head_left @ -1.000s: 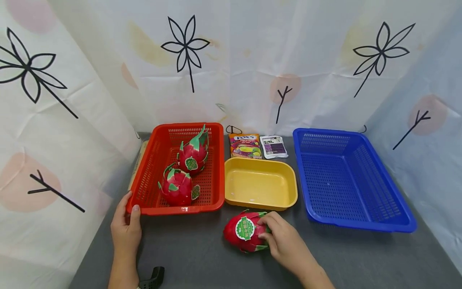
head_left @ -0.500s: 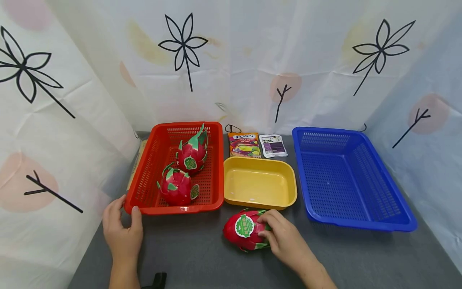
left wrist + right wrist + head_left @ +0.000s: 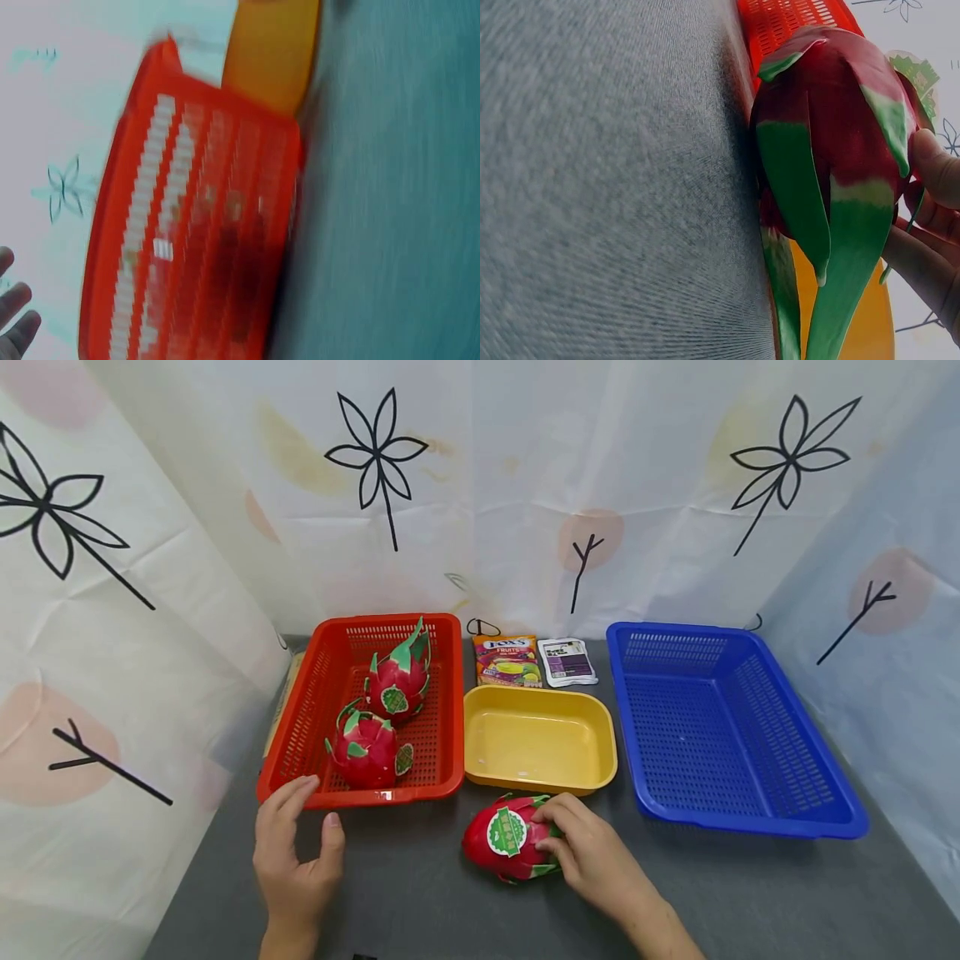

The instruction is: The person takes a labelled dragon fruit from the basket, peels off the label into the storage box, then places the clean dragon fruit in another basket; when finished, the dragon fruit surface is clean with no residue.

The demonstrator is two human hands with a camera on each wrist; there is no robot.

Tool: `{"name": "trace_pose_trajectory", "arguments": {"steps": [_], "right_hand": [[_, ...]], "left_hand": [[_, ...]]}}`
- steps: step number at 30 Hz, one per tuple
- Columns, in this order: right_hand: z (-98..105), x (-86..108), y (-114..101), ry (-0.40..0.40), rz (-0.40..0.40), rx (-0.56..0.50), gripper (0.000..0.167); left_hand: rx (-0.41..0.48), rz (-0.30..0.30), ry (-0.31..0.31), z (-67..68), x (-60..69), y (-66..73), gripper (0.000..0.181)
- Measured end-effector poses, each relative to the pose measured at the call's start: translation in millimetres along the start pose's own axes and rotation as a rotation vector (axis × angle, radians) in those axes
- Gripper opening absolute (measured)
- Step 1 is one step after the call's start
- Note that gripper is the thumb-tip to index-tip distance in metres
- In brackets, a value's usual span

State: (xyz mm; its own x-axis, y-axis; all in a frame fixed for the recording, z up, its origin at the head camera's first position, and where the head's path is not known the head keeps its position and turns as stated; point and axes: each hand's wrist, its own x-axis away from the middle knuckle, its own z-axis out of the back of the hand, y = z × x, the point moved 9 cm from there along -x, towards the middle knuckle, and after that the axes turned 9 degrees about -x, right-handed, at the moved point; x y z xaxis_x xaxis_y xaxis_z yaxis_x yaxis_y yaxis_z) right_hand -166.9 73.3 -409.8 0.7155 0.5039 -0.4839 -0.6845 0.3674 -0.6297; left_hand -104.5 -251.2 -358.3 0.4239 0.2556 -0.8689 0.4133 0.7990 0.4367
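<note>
On the grey table in front of the yellow tray lies a red dragon fruit (image 3: 486,850) with green-tipped scales and a round green-and-white sticker. My right hand (image 3: 592,856) pinches it at its leafy right end; the right wrist view shows thumb and fingers on the dragon fruit (image 3: 840,142) from the side. My left hand (image 3: 296,860) is held with spread fingers just in front of the red basket (image 3: 427,794), holding nothing. Inside that basket sit two more dragon fruits, one nearer (image 3: 365,752) and one farther back (image 3: 399,681). The left wrist view is blurred.
Right of the red basket stands the yellow tray (image 3: 540,747). A blue basket (image 3: 705,727) stands at the right. Behind the tray lie an orange Fox's Fruits packet (image 3: 507,662) and a white-and-purple packet (image 3: 567,662). A patterned white curtain (image 3: 495,485) encloses the table.
My left hand has let go of the red basket's near left corner and moved right, in front of the basket. The right hand and its dragon fruit have stayed in place.
</note>
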Motion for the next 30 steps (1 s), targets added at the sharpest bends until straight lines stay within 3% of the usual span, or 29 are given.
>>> {"name": "trace_pose_trajectory", "arguments": {"steps": [4, 11, 16, 20, 30], "right_hand": [[1, -0.6, -1, 0.002, 0.029, -0.011, 0.036], [1, -0.5, 0, 0.009, 0.054, -0.021, 0.034], [0, -0.3, 2, 0.005, 0.051, -0.033, 0.033], [0, -0.3, 4, 0.002, 0.042, -0.04, 0.033], [0, -0.6, 5, -0.003, 0.039, -0.041, 0.031]], "left_hand": [[0.147, -0.08, -0.081, -17.2, 4.3, 26.2, 0.04], [0.355, -0.186, -0.23, -49.0, 19.2, 60.4, 0.038], [0.444, -0.228, -0.375, -68.8, 33.3, 79.5, 0.037], [0.455, -0.201, -0.522, -86.9, 51.8, 80.4, 0.042], [0.33, 0.024, -0.892, -128.6, 91.9, 64.5, 0.07]]}}
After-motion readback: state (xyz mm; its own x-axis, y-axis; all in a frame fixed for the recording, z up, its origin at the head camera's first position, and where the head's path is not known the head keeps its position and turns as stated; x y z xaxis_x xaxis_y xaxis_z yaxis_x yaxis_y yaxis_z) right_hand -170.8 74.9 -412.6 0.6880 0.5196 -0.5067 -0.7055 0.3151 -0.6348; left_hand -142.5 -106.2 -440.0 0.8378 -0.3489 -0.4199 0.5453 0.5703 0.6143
